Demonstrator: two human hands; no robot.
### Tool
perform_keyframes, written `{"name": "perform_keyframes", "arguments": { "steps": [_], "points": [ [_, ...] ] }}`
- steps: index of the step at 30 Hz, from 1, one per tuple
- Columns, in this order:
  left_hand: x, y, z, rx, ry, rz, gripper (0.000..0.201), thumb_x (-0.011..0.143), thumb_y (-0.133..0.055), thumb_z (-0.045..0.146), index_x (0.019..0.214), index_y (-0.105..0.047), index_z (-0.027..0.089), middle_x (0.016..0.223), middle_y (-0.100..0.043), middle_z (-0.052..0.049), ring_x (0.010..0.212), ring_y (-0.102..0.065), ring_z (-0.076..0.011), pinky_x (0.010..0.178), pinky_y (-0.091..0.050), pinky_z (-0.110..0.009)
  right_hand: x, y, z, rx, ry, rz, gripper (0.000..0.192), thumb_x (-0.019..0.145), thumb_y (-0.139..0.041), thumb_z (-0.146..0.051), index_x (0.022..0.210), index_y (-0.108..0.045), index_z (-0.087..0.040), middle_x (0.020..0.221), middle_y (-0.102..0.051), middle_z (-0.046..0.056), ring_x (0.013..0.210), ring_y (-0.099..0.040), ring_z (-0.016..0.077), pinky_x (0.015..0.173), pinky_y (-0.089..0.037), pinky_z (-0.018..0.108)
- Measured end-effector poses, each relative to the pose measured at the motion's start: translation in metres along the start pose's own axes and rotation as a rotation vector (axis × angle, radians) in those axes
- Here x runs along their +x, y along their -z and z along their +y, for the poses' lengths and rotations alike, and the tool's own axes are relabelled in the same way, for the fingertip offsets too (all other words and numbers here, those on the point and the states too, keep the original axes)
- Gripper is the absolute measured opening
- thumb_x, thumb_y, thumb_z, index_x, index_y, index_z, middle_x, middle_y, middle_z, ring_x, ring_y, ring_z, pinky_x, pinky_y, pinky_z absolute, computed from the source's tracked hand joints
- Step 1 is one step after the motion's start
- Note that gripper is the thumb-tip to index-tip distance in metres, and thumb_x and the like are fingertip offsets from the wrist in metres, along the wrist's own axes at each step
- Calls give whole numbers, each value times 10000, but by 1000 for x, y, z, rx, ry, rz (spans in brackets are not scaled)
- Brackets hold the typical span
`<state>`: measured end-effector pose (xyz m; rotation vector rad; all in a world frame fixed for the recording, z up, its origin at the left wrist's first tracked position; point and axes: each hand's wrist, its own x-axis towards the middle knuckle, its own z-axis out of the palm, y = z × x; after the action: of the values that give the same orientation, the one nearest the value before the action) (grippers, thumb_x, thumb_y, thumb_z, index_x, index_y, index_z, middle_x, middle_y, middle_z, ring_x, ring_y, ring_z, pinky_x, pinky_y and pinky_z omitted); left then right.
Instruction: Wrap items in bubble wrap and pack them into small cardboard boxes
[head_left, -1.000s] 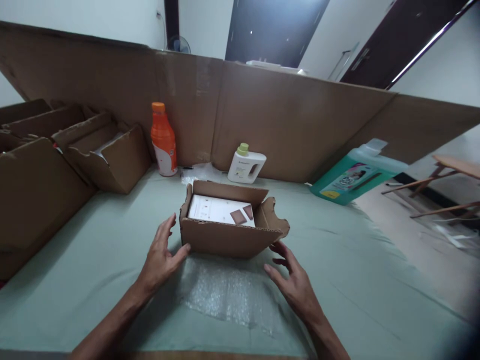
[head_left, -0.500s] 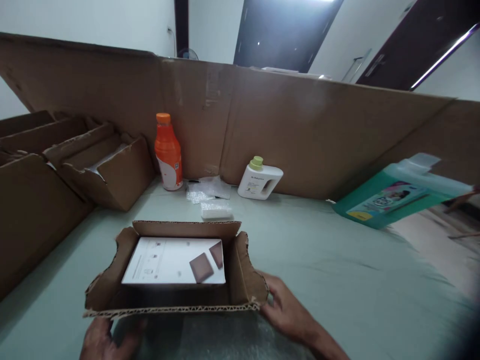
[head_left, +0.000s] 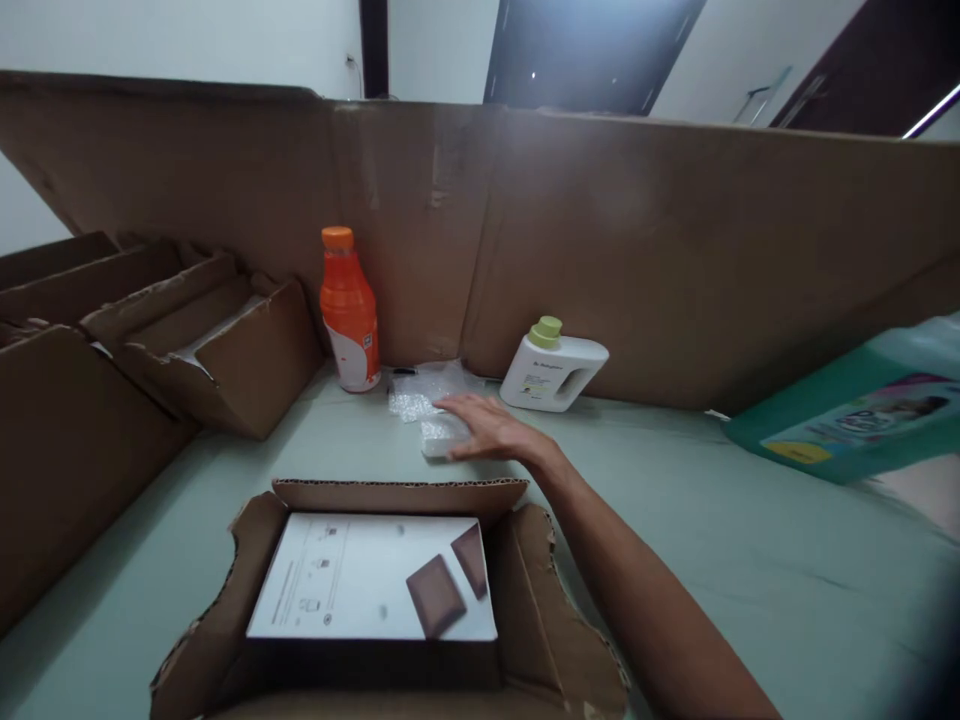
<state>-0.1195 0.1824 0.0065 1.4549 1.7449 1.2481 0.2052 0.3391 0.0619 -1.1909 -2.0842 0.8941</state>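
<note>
We see the right hand (head_left: 491,432) stretched out past the far flap of the open cardboard box (head_left: 525,600), lying palm down with its fingers (head_left: 456,405) loosely spread and fairly flat. Under those fingers, and just beyond their tips toward the left, lies a small bubble-wrapped packet (head_left: 441,440) on the pale green table cover (head_left: 675,520); the fingertips rest on or just above its top, and we cannot tell whether they press it. They are not curled around it. A looser sheet of bubble wrap (head_left: 420,390) lies just behind the packet, near the foot of the orange bottle (head_left: 349,310). The white bottle with a green cap (head_left: 555,365) stands just to the right of the hand, against the tall cardboard wall (head_left: 637,250). Inside the open box nearest us sits a white printed sheet (head_left: 352,580) with two brown squares (head_left: 436,595) on it. More cardboard boxes (head_left: 217,340) are stacked at the left, and a teal jug (head_left: 847,420) lies at the right edge. Our left hand is out of view.
</note>
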Motion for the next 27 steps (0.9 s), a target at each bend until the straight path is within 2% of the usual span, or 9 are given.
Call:
{"name": "perform_keyframes", "arguments": {
  "steps": [4,8,11,15,17,20,22,24,27],
  "points": [
    [-71,-9,4,44,76,-37,468,686,-737,426,1141,-709,321,934,-764,-101,937,-722,-440,634,-594,-558,-27,15,13,150,-59,268,222,651,-835,-371,769,-740,-209,884,-767,37,1029,-667,291,998,-461,451],
    [-120,-26,12,95,139,-88,458,709,-727,492,1071,-703,214,959,-767,-125,921,-727,-408,742,-608,-539,-60,55,19,351,-133,575,460,767,-663,-607,958,-701,-190,876,-747,28,841,-689,216,781,-553,354],
    [-101,-45,23,116,130,-137,487,743,-688,553,1046,-656,173,991,-754,-146,933,-718,-388,779,-596,-510,-96,81,12,478,-188,713,552,683,-719,-670,968,-684,-198,841,-746,30,767,-693,202,705,-573,331],
    [-63,-61,50,100,-53,-117,580,816,-616,503,1265,-557,140,1182,-687,-196,1087,-667,-368,870,-564,-500,-163,92,-11,573,-226,841,561,579,-806,-671,880,-674,-216,789,-732,26,782,-693,214,710,-582,332],
    [-71,-56,65,105,-134,8,679,839,-598,491,1407,-464,143,1366,-577,-214,1248,-573,-381,935,-540,-522,-204,85,-24,609,-266,878,531,595,-812,-660,849,-672,-216,780,-726,29,757,-684,215,674,-576,322],
    [-119,-42,85,47,-142,119,684,871,-612,463,1484,-404,243,1418,-546,-144,1301,-533,-353,972,-538,-513,-261,56,-46,588,-369,830,442,685,-807,-587,867,-685,-204,794,-724,33,681,-656,184,610,-549,276],
    [-161,-41,94,-48,-104,-44,574,896,-612,434,1436,-478,293,1370,-597,-106,1245,-587,-318,1006,-531,-493,-288,25,-60,487,-398,740,366,752,-782,-528,890,-696,-200,786,-718,24,652,-637,166,596,-529,252],
    [-197,-50,102,-183,-43,-327,594,884,-642,446,1436,-496,281,1403,-589,-121,1247,-595,-320,1054,-503,-498,-302,-10,-76,353,-358,623,286,801,-748,-472,895,-713,-204,780,-717,19,680,-644,172,634,-530,254],
    [-225,-71,110,-457,114,-587,945,779,-751,520,1556,-314,208,1533,-461,-185,1327,-538,-363,1095,-472,-502,-305,-59,-97,265,-222,434,207,870,-684,-412,902,-751,-219,875,-751,42,820,-684,206,773,-546,293]
  ]
}}
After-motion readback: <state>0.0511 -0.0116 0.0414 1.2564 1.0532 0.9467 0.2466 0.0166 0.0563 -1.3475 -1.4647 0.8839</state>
